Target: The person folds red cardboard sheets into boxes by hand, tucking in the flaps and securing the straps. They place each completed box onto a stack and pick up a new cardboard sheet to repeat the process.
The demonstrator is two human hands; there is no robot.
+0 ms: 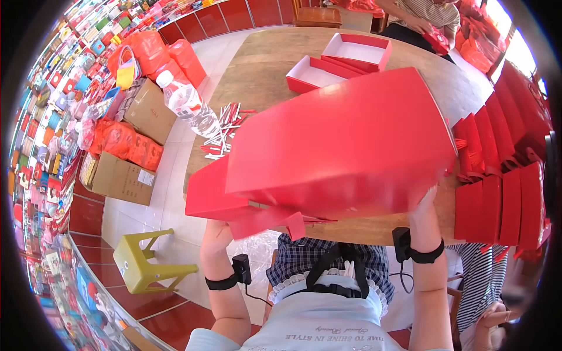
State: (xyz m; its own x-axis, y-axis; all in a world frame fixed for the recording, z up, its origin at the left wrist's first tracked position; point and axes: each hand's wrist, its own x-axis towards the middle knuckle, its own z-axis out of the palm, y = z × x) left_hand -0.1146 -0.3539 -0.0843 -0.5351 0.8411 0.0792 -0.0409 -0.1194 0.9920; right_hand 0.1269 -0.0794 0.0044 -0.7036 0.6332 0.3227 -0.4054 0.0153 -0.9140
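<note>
A large glossy red box [339,140] is raised over the wooden table, tilted and close to the camera. A smaller red panel [216,193] juts out at its left end, and a short red tab [295,226] hangs from the lower edge. At the lower left, my left hand [218,230] holds the box from beneath, with its fingers hidden behind the red cardboard. My right hand [425,200] grips the lower right corner, slightly blurred and partly covered by the box.
On the wooden table [252,55] lie open red box trays [360,50], red and white strips [228,126] and a water bottle [190,105]. Red bags [497,199] line the right side. A green stool [146,263] and cartons [123,178] stand left. Another person [418,20] sits opposite.
</note>
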